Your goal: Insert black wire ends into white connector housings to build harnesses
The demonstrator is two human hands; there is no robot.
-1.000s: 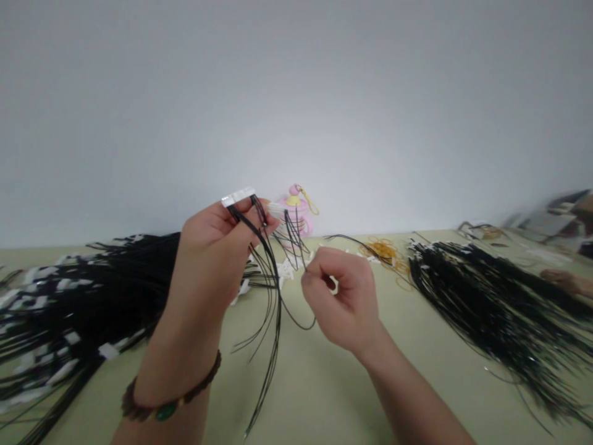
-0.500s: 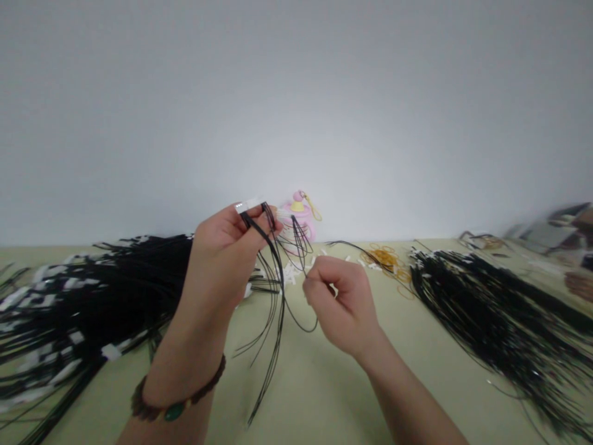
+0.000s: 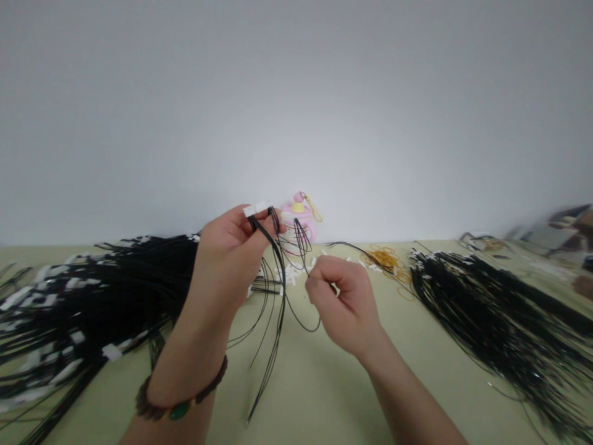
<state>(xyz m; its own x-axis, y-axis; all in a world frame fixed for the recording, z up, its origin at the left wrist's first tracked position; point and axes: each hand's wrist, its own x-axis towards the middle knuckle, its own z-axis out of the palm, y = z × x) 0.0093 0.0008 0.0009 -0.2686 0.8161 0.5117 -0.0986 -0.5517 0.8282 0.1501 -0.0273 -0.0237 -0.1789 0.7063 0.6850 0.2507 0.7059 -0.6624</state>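
Observation:
A wire harness with thin black wires point(image 3: 280, 296) and a white connector point(image 3: 257, 208) is pinched in my left hand point(image 3: 234, 253), raised above the table. Its connectors stick out past the fingertips, and loose wire ends dangle below. My right hand point(image 3: 345, 303), lower and to the right, is closed in a pinch on one black wire point(image 3: 303, 262) that runs up toward the left hand's connectors. A loop of the wire hangs between the hands. The wire's end inside the right fist is hidden.
A big pile of black wires with white connectors point(image 3: 115, 290) lies at left; another wire bundle point(image 3: 491, 315) lies at right. Behind the hands stand a pink cup-shaped trinket point(image 3: 299, 213), small white pieces point(image 3: 291, 272) and yellow rubber bands point(image 3: 382, 258). A wall rises behind the table.
My left hand has shifted slightly to the right with the harness, and the connector has turned a little. My right hand has barely moved and keeps its pinch.

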